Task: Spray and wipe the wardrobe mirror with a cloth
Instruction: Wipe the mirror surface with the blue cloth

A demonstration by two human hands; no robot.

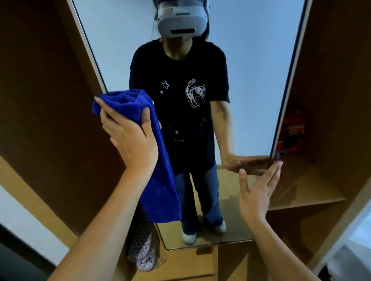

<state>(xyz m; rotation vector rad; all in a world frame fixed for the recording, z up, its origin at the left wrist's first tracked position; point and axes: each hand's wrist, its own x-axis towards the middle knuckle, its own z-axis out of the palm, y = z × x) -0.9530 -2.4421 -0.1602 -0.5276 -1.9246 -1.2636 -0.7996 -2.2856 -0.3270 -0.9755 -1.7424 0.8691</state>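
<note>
Against the tall upright mirror point(242, 93), near its left edge, the left hand point(127, 135) grips a blue cloth point(160, 174) hanging lengthwise downward, while the right hand point(257, 194), fingers straight and released, touches its right edge.

Both forearms are bare from elbow to wrist, with no watch, ring or band on the left hand point(130, 136) or the right hand point(257, 192). The reflection in the mirror point(247, 71) shows what the person wears — a black short-sleeved T-shirt point(184, 101) printed with a white skeleton cat on the chest and small pale stars scattered to its left and lower down. Below it are blue flared jeans point(202, 195) over pale shoes point(189, 237). A grey-white headset point(181, 21) with a top strap sits on the head.
</note>
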